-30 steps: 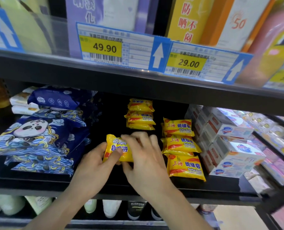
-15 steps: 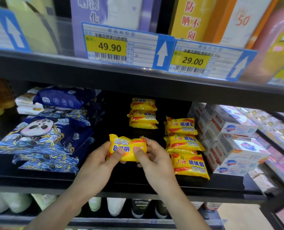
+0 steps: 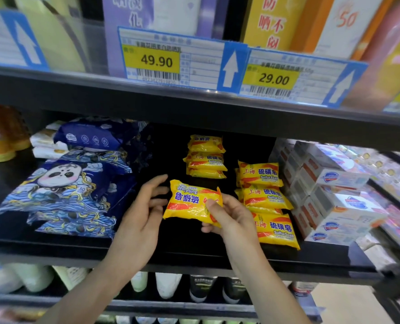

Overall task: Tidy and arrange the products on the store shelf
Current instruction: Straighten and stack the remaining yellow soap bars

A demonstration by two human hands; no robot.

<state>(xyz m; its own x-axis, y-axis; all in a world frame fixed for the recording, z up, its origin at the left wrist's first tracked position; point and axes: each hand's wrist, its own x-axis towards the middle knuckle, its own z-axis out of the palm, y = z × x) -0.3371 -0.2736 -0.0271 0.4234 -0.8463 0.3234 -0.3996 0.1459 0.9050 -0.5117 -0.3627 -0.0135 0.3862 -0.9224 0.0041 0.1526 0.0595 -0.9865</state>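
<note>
head view: right hand (image 3: 229, 216) pinches soap packet (image 3: 189, 203); left hand (image 3: 145, 213) spread beside it.

The yellow soap packet (image 3: 192, 202) held above the shelf reads "Sulfur Soap" and 硫磺皂, upside down. The stacked soap packets (image 3: 259, 175) to its right read 上海 硫磺皂 "Sulfur Soap". One price tag (image 3: 153, 59) on the upper shelf edge reads 49.90, the next price tag (image 3: 272, 78) reads 29.00. The orange box (image 3: 344, 22) above shows "50". The panda wipes pack (image 3: 63, 183) shows "30".
</note>
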